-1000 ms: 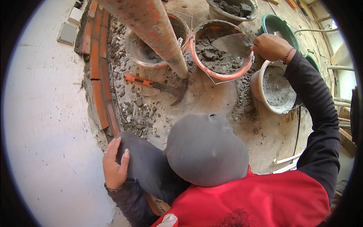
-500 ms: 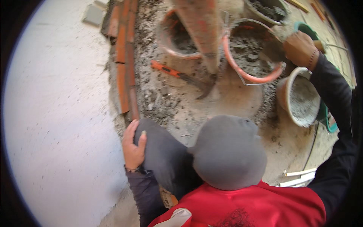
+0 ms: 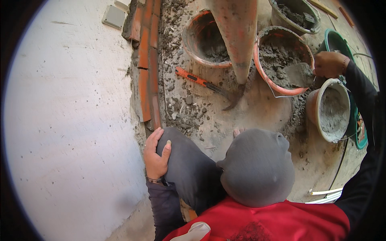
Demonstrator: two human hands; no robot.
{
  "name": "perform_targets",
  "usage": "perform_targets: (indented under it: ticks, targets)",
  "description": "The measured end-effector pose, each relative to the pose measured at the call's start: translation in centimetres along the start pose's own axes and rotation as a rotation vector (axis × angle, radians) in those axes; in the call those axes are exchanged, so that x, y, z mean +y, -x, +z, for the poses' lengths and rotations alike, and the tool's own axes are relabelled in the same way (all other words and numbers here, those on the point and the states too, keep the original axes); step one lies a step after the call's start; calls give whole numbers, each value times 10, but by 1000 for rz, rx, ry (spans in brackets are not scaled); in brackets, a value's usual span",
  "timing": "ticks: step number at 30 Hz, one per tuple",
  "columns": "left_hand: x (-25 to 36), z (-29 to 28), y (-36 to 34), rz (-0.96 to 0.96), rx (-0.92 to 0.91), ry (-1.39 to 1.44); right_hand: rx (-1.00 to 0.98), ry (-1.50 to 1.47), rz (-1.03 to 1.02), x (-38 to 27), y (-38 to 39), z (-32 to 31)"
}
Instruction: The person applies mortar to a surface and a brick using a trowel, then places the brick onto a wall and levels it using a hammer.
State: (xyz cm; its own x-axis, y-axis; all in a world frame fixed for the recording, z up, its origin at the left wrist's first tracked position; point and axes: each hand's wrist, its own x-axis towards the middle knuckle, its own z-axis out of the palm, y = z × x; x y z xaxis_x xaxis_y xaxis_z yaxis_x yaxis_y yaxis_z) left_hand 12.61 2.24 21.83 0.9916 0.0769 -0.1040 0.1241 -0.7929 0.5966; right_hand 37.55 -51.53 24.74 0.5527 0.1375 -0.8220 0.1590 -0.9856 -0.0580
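My right hand (image 3: 330, 65) is closed round the handle of a trowel, which its fingers hide. The grey trowel blade (image 3: 298, 75) lies in wet mortar (image 3: 275, 54) at the right side of an orange-rimmed bucket (image 3: 260, 71). My left hand (image 3: 157, 156) rests on the side of my bent knee (image 3: 181, 154), thumb apart from the fingers and nothing held. Beyond that knee, a low course of orange bricks (image 3: 143, 90) runs along the white wall (image 3: 72, 120).
A hammer with an orange grip (image 3: 192, 77) lies on the floor. A mortar-smeared post (image 3: 237, 40) stands before another orange bucket (image 3: 189, 50). Further buckets are a grey one (image 3: 277, 18) at the back, a pale one (image 3: 315, 112) at right and a green one (image 3: 329, 38). Mortar crumbs litter the floor.
The whole view has shifted, so things sit farther right and lower. Within the bucket, the trowel and my right hand have come nearer to me. My left hand stays on the knee.
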Motion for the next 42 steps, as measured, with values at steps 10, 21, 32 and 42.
perform_targets:
  ticks: [10, 21, 32, 42]
  targets:
    - [-6, -10, -14, -58, -50, 84, 708, -16, -111, 25, 37, 65]
    - [-36, -37, -30, -238, -485, 378, 679, 83, 35, -15, 36, 62]
    - [-52, -38, 10, -220, -356, 535, 617, 630, 215, -38, 35, -7]
    - [-70, -16, 46, -266, -123, 869, 293, 436, -125, -27, 1, 21]
